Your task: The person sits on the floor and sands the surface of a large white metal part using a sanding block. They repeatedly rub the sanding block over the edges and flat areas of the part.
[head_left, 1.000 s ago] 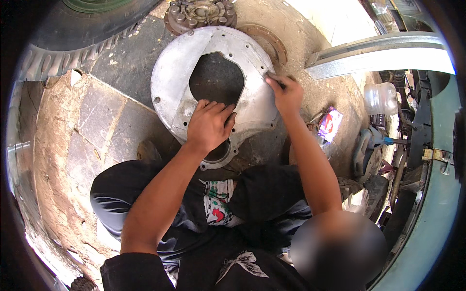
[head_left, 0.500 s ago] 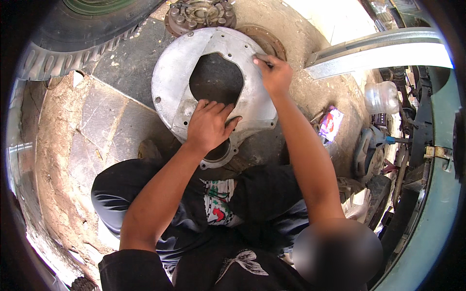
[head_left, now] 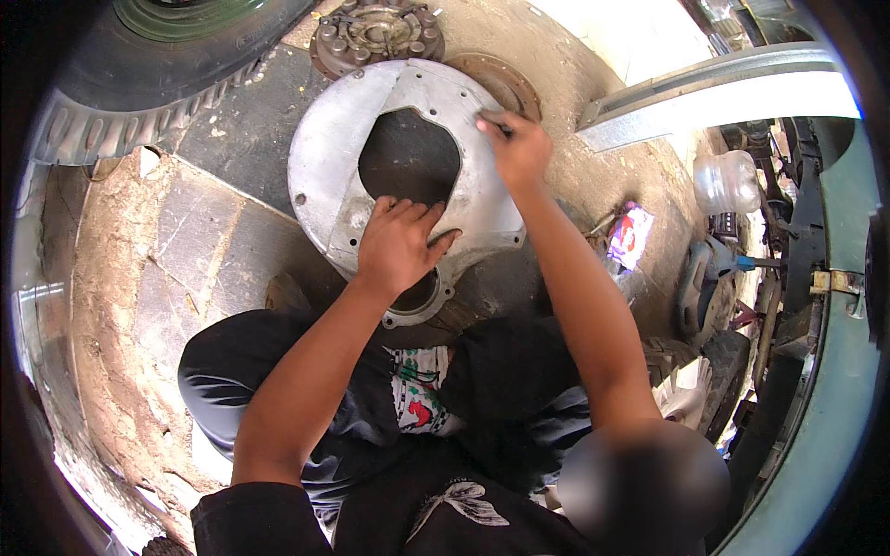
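A grey cast-metal bell housing (head_left: 324, 148), with a large irregular opening in its middle, lies in front of my crossed legs. My left hand (head_left: 400, 243) holds its near part, fingers curled over the near rim of the opening and thumb out to the right. At the housing's upper right edge, my right hand (head_left: 519, 148) is closed, thumb and fingers pinched against the metal face. Something small and dark may be between those fingers, but I cannot make it out. A smaller ring-shaped opening (head_left: 443, 298) of the housing shows below my left hand.
Beyond the housing sit a rusty clutch pressure plate (head_left: 375, 39) and a round brown metal disc (head_left: 505, 82). A big tyre (head_left: 167, 69) fills the upper left. On the right are a purple packet (head_left: 630, 236), a clear plastic jar (head_left: 726, 183) and a metal beam (head_left: 723, 107).
The whole view has shifted slightly. Both hands keep nearly the same places on the housing, with my right hand's fingers slightly changed in pose.
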The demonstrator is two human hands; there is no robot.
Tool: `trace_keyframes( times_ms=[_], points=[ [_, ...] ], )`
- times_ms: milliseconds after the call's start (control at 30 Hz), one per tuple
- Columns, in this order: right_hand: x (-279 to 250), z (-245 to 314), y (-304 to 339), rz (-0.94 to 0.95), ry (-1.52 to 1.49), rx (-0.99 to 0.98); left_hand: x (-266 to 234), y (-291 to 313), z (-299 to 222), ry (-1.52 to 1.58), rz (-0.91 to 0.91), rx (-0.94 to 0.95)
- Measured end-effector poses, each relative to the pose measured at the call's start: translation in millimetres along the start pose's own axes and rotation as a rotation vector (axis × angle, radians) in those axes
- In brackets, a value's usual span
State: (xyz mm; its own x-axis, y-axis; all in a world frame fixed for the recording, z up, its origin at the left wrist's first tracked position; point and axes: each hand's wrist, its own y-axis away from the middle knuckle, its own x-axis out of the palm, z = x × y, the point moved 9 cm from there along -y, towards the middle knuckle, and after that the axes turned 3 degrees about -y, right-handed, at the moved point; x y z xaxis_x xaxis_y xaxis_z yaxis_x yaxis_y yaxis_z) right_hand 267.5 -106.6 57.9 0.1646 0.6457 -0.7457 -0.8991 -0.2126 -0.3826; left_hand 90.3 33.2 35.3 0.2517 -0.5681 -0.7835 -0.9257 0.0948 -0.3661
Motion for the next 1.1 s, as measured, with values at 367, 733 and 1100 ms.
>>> trace_keyframes(
  times_ms=[367, 733, 1100],
  points=[
    [-49.8, -40.1, 69.6, 0.092, -0.085, 0.205, -1.0, 2.8, 0.0, -0.022, 0.000, 0.011],
    [13.0, -21.2, -33.3, -0.004, 0.044, 0.149, 3.4, 0.2, -0.1, -0.020, 0.019, 0.003],
    [2.6, -22.6, -27.2, 0.115, 0.014, 0.175, -2.6, -1.0, -2.2, 0.001, -0.016, -0.032]
  ],
)
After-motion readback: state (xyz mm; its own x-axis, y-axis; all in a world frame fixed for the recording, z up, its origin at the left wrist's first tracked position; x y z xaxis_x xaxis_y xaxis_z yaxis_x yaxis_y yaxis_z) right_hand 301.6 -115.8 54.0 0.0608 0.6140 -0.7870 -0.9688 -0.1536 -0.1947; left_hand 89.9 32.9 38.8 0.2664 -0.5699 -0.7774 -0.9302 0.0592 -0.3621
